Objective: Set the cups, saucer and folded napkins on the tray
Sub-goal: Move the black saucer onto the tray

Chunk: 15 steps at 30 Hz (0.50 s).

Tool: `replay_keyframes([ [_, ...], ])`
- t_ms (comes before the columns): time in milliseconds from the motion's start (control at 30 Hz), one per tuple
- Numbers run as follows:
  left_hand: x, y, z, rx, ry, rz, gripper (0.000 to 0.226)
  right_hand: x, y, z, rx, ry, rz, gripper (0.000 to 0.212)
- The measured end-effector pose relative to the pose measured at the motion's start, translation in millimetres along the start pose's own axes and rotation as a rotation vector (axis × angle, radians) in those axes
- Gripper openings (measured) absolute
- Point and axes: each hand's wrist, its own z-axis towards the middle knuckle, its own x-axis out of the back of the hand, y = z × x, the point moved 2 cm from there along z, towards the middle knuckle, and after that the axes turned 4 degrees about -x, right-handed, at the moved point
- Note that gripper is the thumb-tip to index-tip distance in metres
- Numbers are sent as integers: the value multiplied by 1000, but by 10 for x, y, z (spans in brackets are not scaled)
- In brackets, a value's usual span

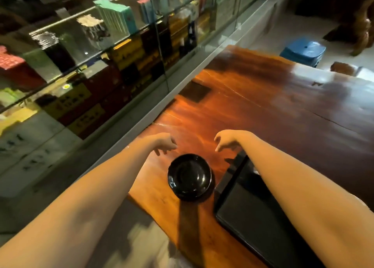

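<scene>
Both empty grips (165, 143) (225, 141) hover beyond the saucer (189, 176).

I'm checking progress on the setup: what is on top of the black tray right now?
Nothing shows on the black tray; its visible surface is bare. The right forearm covers its far right part, so that area is unknown. The black saucer sits on the table, left of it.

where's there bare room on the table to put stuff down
Most of the wooden table beyond both hands is bare, out to the far edge near the blue stool. The tray looks empty where it shows. It is tightest near the front, where the black saucer sits close beside the tray's left rim, between left hand and right hand.
</scene>
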Motion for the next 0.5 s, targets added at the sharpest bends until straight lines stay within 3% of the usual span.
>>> replay_keyframes([
  [300,-434,-667,124,89,-100,-237,42,-551,-298,498,17,-72,-166,48],
  [500,-836,-709,260,77,-101,-467,32,-729,-248,644,-23,-91,-62,35],
])
